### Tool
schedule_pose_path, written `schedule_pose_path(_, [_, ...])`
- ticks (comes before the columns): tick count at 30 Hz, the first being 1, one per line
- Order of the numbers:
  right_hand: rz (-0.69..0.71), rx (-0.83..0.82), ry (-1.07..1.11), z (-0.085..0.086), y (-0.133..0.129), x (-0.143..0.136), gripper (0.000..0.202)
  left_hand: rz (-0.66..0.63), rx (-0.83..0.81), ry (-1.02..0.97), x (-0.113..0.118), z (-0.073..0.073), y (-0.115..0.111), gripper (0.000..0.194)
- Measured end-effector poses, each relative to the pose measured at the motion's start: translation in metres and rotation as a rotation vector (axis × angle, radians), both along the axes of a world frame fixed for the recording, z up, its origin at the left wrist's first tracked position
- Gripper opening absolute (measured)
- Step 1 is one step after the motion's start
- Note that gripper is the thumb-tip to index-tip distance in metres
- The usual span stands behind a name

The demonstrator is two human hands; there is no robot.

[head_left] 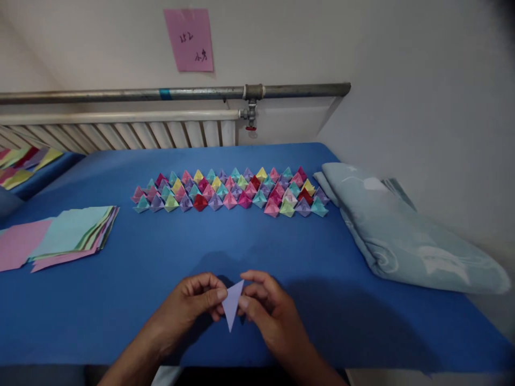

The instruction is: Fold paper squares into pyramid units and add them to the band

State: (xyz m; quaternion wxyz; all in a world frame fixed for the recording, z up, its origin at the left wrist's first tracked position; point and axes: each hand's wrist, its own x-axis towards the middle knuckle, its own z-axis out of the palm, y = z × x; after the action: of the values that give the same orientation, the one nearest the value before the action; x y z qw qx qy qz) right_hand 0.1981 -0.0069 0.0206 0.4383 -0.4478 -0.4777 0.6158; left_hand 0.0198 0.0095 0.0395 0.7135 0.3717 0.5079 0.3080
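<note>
1. Both hands pinch a folded lilac paper triangle (233,305); the left hand (193,303) grips its left edge between thumb and curled fingers; the right hand (267,311) clamps the right edge.
2. The triangle points down, held just above the near edge of the blue table (161,268); both wrists angle inward.
3. Rows of folded paper pieces (231,192) lie beyond; a stack of coloured sheets (74,233) sits left; a folded pale-blue blanket (398,230) lies right.

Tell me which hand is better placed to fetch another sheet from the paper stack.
Left. The left hand is on the stack's side of the table; the right hand would have to cross over. Both now pinch the folded paper.
</note>
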Motion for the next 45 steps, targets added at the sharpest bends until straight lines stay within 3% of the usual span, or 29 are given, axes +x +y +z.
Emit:
schedule_pose_path(6, [0.010, -0.171, 0.229, 0.004, 0.001, 0.001, 0.027, 0.107, -0.095, -0.177, 0.004, 0.000, -0.004, 0.031])
schedule_pose_path(12, [0.043, -0.202, 0.307, 0.007, 0.000, -0.001, 0.024, 0.072, -0.146, -0.255, 0.006, 0.001, -0.007, 0.028])
schedule_pose_path(20, [0.081, -0.243, 0.374, 0.009, -0.002, -0.003, 0.024, 0.049, -0.167, -0.368, 0.005, -0.012, -0.014, 0.026])
schedule_pose_path(24, [0.090, -0.231, 0.366, 0.009, -0.002, -0.003, 0.019, 0.052, -0.148, -0.379, 0.005, -0.010, -0.012, 0.029])
schedule_pose_path(30, [0.056, -0.145, 0.209, 0.011, 0.001, -0.005, 0.013, 0.088, -0.100, -0.207, 0.003, -0.001, -0.009, 0.027])
schedule_pose_path(39, [0.009, -0.068, 0.017, 0.009, 0.003, -0.011, 0.007, 0.042, 0.049, 0.029, 0.008, -0.002, -0.002, 0.028])
schedule_pose_path(45, [-0.096, 0.312, -0.465, 0.001, 0.010, -0.006, 0.007, 0.235, 0.430, 0.434, 0.020, 0.009, -0.017, 0.025])
